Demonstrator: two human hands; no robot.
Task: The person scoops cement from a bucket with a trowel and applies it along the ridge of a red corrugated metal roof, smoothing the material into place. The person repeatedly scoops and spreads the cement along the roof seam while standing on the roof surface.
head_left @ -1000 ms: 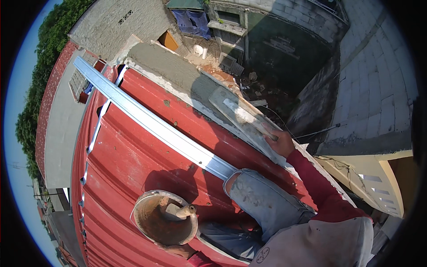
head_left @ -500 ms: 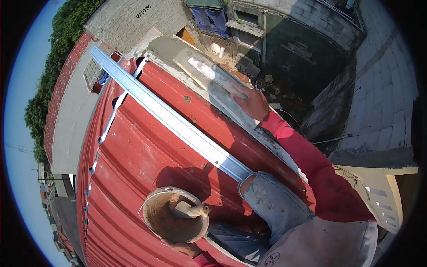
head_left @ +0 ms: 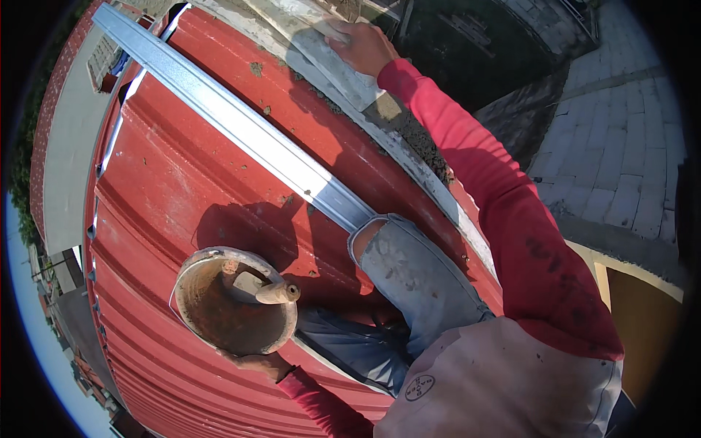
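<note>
My right hand (head_left: 363, 48) is closed on a long, flat, mortar-smeared plastering float (head_left: 330, 64), pressed along the top of a low wall at the roof's edge. Its far end runs out at the upper rim of the view. Wet grey mortar (head_left: 420, 142) lies on the wall top nearer me. My left hand (head_left: 257, 364) cups the underside of a mortar-stained bucket (head_left: 241, 325), tilted so its mouth faces me. Its fingers are partly hidden beneath the bucket. Inside leans a trowel with a wooden handle (head_left: 277, 293); a little mortar clings to the inner wall.
Red ribbed metal roofing (head_left: 175, 168) slopes under me. A silver metal channel (head_left: 241, 120) lies across it, its near end by my bent knee (head_left: 409, 255). Beyond the wall is a deep drop to a shaded yard (head_left: 460, 66). A block wall (head_left: 613, 139) stands at right.
My right hand has slid the float farther away along the wall top, and more mortar shows behind it. The view has shifted; my left hand stays at the bucket.
</note>
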